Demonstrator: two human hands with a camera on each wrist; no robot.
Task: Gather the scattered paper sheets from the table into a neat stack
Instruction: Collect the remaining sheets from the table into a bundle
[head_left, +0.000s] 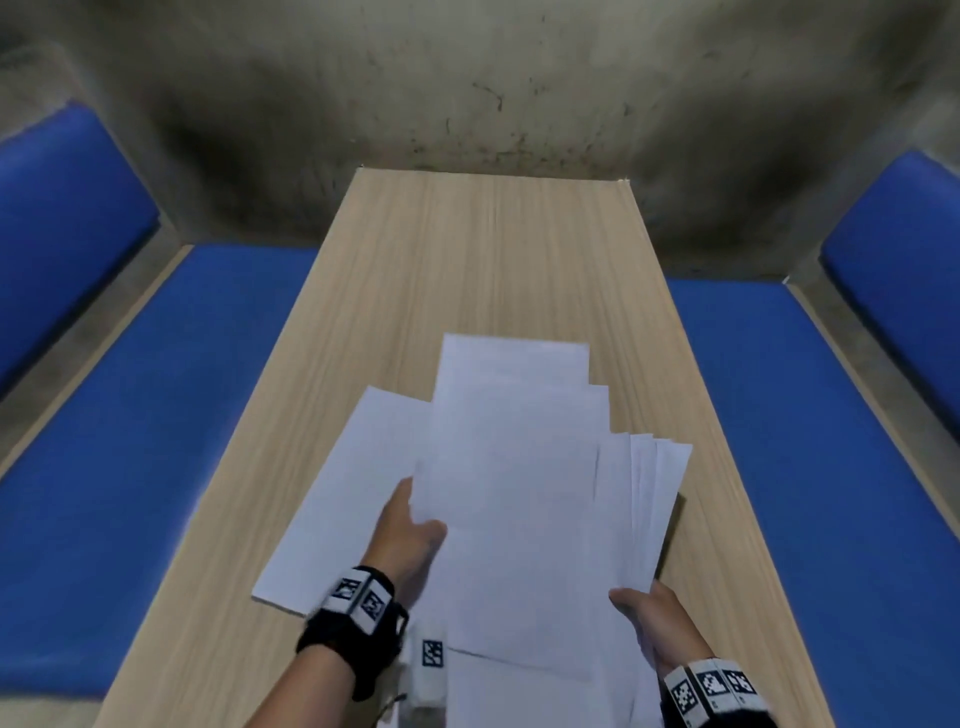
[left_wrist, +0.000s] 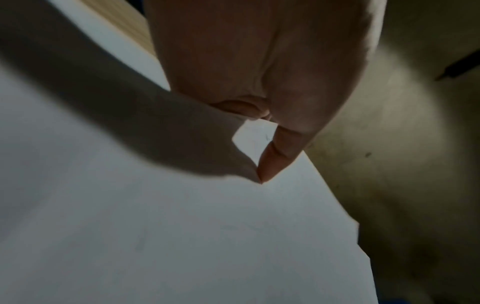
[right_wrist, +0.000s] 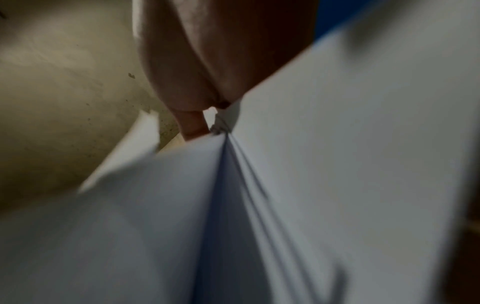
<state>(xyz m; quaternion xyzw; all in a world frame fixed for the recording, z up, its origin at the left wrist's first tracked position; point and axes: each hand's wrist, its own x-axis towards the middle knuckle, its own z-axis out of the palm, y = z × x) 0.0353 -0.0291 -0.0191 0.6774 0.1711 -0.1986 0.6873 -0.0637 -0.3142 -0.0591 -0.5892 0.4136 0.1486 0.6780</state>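
We are mid-gather: our left hand (head_left: 410, 540) pinches the edge of the top white paper sheet (head_left: 509, 467), thumb on top, and our right hand (head_left: 654, 618) grips the fanned bundle of white sheets (head_left: 649, 488) at five o'clock. One loose white sheet (head_left: 343, 488) lies at nine o'clock on the pale wooden table (head_left: 493, 249). Next, we judge, that sheet needs collecting and the edges squaring.

A narrow wooden bench set between blue seats against a stained wall

The pale wood-grain bench (head_left: 488, 249) is seen running lengthwise to a grey-beige wall (head_left: 467, 78) marked with dark specks and streaks. Blue padded seats (head_left: 171, 389) are placed along both long sides, with blue backrests (head_left: 62, 208) raised behind them. The scene is dimly and evenly lit.
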